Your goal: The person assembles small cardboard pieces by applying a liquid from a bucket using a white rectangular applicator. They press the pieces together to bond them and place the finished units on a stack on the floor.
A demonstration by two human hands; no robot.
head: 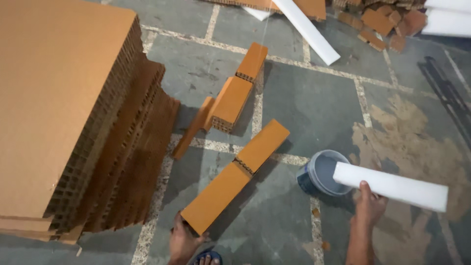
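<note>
Orange board strip (238, 174): my left hand (184, 240) grips its near end, so I must hold it flat while my right hand (369, 206) holds the white foam bar (392, 186) over the tub (320, 172).

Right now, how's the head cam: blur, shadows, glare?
Head view: mostly sharp, slightly soft at the edges; the honeycomb board stack throws a dark shadow on the floor to its right; no glare, even on the white foam strip in the right hand.

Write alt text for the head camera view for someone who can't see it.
A person's right hand holds a white foam strip over a small grey bucket, while the left hand grips a long orange honeycomb cardboard piece on a grey stone floor, beside stacked cardboard sheets.
</note>
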